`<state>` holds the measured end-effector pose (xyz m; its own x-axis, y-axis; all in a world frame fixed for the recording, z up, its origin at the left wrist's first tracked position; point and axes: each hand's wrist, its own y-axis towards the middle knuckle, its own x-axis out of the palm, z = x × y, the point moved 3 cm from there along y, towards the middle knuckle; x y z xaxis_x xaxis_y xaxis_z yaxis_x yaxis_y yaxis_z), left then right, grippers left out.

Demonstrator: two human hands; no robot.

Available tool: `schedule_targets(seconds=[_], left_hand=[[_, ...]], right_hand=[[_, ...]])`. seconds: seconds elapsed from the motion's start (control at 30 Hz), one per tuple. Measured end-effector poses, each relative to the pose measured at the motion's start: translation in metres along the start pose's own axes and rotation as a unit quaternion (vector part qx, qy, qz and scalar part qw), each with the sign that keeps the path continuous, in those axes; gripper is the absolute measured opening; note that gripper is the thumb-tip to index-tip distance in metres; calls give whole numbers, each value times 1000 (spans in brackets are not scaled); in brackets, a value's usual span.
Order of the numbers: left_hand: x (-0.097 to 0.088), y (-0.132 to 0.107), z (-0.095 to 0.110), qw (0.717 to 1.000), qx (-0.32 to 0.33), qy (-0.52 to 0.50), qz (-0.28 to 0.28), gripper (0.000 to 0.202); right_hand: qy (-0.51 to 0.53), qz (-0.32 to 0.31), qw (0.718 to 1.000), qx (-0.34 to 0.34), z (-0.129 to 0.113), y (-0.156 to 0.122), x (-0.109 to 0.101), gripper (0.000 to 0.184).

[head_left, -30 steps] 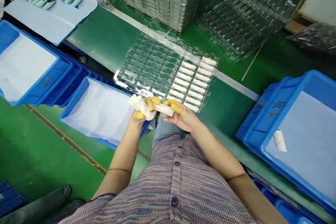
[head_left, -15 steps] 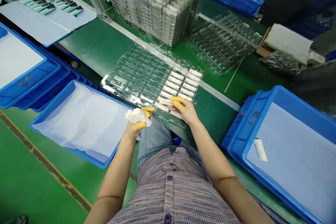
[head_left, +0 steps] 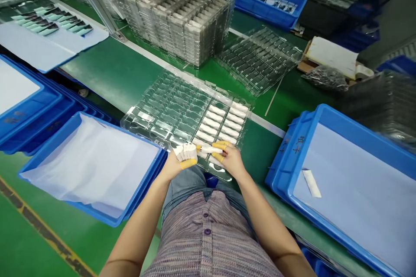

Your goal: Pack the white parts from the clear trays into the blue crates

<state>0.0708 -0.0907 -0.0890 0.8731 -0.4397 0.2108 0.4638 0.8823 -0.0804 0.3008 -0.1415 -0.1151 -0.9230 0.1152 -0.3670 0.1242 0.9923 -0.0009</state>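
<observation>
My left hand (head_left: 180,161), with yellow finger cots, is closed around a bunched white cloth (head_left: 185,151). My right hand (head_left: 227,158), also in yellow cots, pinches a small white oblong part (head_left: 211,149) at the near edge of a clear plastic blister tray (head_left: 169,108). Both hands meet at that near edge. The tray lies on the green belt, and white parts (head_left: 224,119) fill two columns of pockets on its right side; the pockets to the left hold nothing.
A blue bin lined with white sheet (head_left: 87,164) sits at my left, another blue bin (head_left: 341,181) holding one white part (head_left: 311,183) at my right. Stacked filled trays (head_left: 182,13) and an empty clear tray (head_left: 260,58) stand behind. More blue bins (head_left: 22,95) lie far left.
Both hands have moved forward from in front of my body to the tray's near edge. The right hand brought the white part down to the tray, and the camera tilted up.
</observation>
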Motion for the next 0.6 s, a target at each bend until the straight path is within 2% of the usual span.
schedule_targets(seconds=[0.1,0.17,0.27,0.37,0.47,0.53,0.6], left_hand=[[1,-8,0,997,33,48,-42,37],[-1,-10,0,996,40,62,-52,37],[-3,-11,-1,996,26,63,-63,36],[-4,-12,0,996,19,54,-65,34],[-5,-14,1,997,27,29,-61,35],[-7,-16,-1,998,22,13,-52,35],[-10,-17,-2,999,17,6,-47,36]], right_hand=[[-125,-18,992,-7,-1,-18,-6,32],[-181,-49,982,-13,-5,-23,-10,31],[-201,-63,977,-44,-15,-12,-24,31],[-234,4,969,-73,-32,32,-47,36],[-332,67,939,-56,-47,96,-61,40],[-401,58,914,-15,-51,136,-61,43],[-459,19,888,23,-50,164,-54,41]])
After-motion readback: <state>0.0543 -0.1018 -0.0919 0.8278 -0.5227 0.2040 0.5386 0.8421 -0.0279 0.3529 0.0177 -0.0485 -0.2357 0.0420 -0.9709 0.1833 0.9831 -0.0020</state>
